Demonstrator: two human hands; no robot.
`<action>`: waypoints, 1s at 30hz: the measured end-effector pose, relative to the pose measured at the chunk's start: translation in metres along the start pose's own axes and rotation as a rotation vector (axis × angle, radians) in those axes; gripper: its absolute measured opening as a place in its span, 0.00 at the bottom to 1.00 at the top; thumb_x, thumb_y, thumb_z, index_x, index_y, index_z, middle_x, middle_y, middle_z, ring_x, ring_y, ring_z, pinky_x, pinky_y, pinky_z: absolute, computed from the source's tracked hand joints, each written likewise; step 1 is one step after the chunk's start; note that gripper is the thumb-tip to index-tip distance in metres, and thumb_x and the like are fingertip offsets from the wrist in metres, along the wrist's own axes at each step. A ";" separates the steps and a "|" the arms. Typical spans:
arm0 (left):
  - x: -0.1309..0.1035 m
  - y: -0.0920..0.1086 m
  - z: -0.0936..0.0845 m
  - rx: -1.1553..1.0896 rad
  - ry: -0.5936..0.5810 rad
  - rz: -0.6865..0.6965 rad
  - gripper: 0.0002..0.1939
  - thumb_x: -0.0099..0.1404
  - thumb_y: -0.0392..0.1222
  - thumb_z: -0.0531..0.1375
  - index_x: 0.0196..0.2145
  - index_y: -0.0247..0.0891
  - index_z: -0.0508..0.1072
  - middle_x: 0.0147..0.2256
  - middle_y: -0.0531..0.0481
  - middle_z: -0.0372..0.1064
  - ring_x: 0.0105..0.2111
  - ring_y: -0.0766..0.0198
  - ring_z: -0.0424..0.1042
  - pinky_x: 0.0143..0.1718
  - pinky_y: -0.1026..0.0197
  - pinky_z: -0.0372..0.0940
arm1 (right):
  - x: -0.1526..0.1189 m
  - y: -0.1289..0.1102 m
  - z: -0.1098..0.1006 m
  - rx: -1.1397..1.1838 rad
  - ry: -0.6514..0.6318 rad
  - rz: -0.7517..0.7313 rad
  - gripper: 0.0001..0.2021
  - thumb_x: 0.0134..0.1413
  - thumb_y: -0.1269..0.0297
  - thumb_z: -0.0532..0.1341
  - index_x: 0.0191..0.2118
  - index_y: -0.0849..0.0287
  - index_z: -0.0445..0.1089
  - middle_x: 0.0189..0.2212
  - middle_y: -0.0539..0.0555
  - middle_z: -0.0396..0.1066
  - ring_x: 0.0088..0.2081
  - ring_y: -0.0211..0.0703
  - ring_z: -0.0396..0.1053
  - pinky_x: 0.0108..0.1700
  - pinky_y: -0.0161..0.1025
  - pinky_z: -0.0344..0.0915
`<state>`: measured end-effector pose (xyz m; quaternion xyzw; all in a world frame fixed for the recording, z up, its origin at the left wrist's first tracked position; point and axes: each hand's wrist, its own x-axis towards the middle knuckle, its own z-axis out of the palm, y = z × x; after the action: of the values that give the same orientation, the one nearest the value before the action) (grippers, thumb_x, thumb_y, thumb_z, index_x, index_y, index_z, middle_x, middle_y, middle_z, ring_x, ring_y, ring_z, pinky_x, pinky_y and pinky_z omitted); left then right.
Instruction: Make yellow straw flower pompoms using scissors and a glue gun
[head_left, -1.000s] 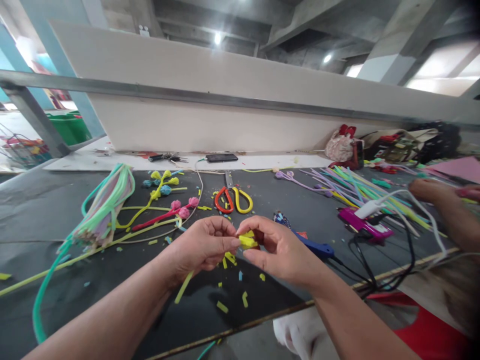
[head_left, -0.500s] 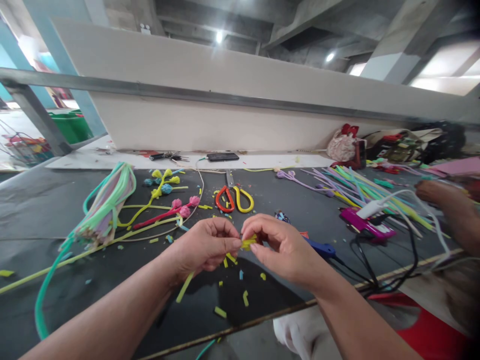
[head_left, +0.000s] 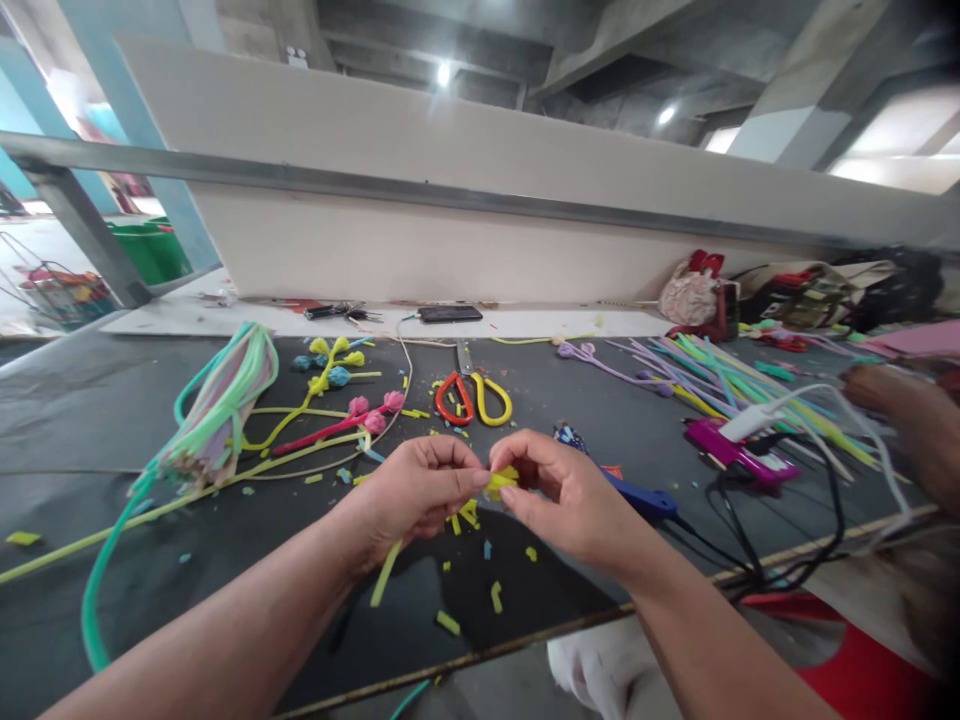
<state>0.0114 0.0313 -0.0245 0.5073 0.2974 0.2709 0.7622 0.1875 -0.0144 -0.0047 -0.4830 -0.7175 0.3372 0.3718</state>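
Note:
Low over the dark tabletop, my left hand and my right hand meet with fingertips pinched. Between them is a small yellow bud-like piece, gripped by my right thumb and fingers. My left fingertips press against its near side. A yellow-green strip sticks out below my left hand, which is closed around it; its upper part is hidden. Just beyond my hands lie scissors with one red and one yellow handle. Yellow cut pieces are scattered beneath.
Left, a tied bundle of pastel strips lies beside yellow, blue and pink budded stems. To the right are a blue corded tool, a purple power strip and loose strips. Another person's arm reaches in. A phone lies behind.
The view has shifted slightly, so the table things appear a little further right. More of the yellow piece shows between my fingertips. Both hands keep their pinch.

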 end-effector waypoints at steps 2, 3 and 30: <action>0.001 0.000 -0.001 0.031 -0.026 0.019 0.11 0.56 0.46 0.61 0.29 0.36 0.65 0.17 0.60 0.58 0.11 0.80 0.44 0.11 0.74 0.41 | 0.002 -0.001 0.002 0.066 0.006 0.051 0.05 0.46 0.73 0.55 0.32 0.58 0.61 0.24 0.46 0.59 0.26 0.33 0.57 0.28 0.32 0.57; 0.002 0.001 -0.002 0.061 -0.040 0.036 0.11 0.57 0.46 0.60 0.31 0.36 0.65 0.18 0.59 0.60 0.12 0.79 0.46 0.11 0.73 0.43 | 0.002 -0.001 0.003 0.090 0.007 0.081 0.05 0.46 0.73 0.55 0.31 0.58 0.61 0.23 0.45 0.58 0.25 0.33 0.56 0.26 0.32 0.56; -0.010 -0.003 0.015 1.079 0.260 0.432 0.09 0.63 0.34 0.48 0.41 0.42 0.60 0.27 0.56 0.62 0.24 0.70 0.61 0.27 0.68 0.56 | 0.009 -0.002 0.001 0.435 0.014 0.229 0.12 0.45 0.71 0.60 0.38 0.58 0.61 0.26 0.46 0.64 0.26 0.33 0.63 0.31 0.35 0.61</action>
<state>0.0160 0.0137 -0.0204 0.8346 0.3739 0.2903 0.2817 0.1840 -0.0065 -0.0016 -0.4722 -0.5657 0.5204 0.4315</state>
